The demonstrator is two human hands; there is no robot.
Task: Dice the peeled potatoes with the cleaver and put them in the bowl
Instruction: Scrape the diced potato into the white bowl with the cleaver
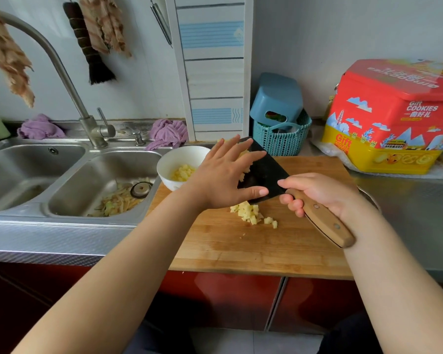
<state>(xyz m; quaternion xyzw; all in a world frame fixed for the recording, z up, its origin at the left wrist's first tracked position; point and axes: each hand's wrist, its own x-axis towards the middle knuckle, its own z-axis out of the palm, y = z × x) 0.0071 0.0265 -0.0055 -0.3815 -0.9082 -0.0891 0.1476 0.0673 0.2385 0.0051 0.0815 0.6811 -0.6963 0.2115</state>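
My right hand (315,194) grips the wooden handle of the cleaver (262,172), whose dark blade is lifted flat above the wooden cutting board (241,241). My left hand (223,180) lies with straight fingers against potato dice piled on the blade. A small heap of potato dice (253,214) stays on the board below the blade. The white bowl (174,159) stands at the board's far left corner and holds more dice.
A double steel sink (69,180) with potato peelings lies left of the board, with a tap above it. A teal basket (281,139) and a red cookie tin (391,116) stand behind and to the right. A metal rim shows by my right wrist.
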